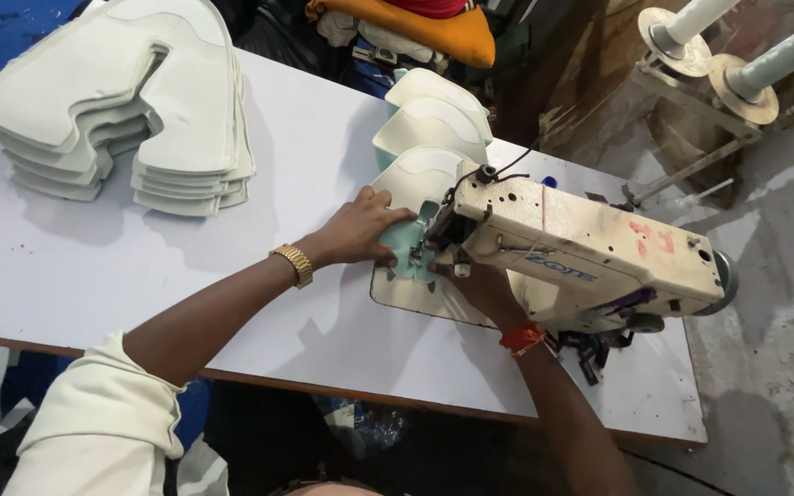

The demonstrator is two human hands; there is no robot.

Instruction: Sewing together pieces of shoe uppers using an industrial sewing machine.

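A cream, worn sewing machine (pixel 590 253) stands on a white table (pixel 75 266). A pale white and mint shaped piece (pixel 415 184) lies under its needle end. My left hand (pixel 360 230), with a gold watch on the wrist, presses flat on that piece just left of the needle. My right hand (pixel 480 285) reaches under the machine arm and holds the piece's near edge; its fingers are partly hidden by the machine. A red band sits on my right wrist. More sewn pieces (pixel 434 115) trail away behind the machine.
A tall stack of white shaped cut pieces (pixel 121 101) sits at the table's far left. Orange and dark cloth (pixel 425 28) is heaped beyond the table. Two thread cones on stands (pixel 737 55) are at the upper right. A rough concrete floor lies to the right.
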